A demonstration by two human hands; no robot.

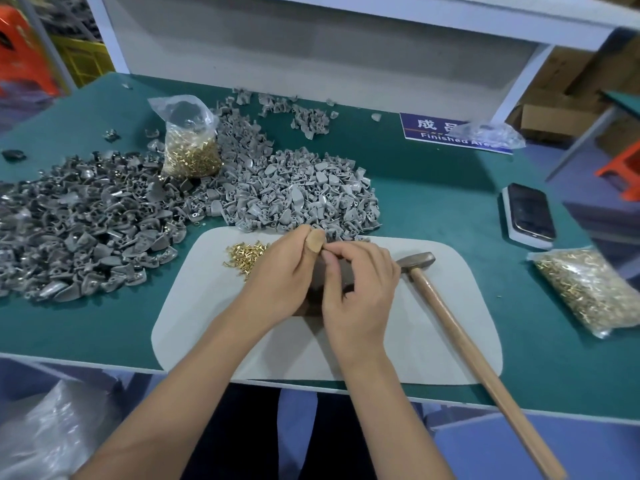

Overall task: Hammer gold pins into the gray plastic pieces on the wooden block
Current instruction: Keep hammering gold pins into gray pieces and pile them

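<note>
My left hand (282, 271) and my right hand (356, 289) meet over a dark block (346, 277) in the middle of a white mat (433, 323). The hands hide most of the block. Their fingertips pinch something small together at the block's far edge; it is too hidden to name. A bandage wraps one left fingertip. Loose gold pins (244, 256) lie on the mat just left of my left hand. A hammer (457, 327) with a wooden handle lies on the mat to the right, untouched. Gray plastic pieces (294, 192) are heaped behind the mat.
A darker heap of pieces (79, 223) covers the table's left side. A bag of gold pins (190, 147) stands between the heaps, another bag (588, 292) lies at the right. A phone (528, 211) and a blue "Finished Area" sign (446, 133) are at the back right.
</note>
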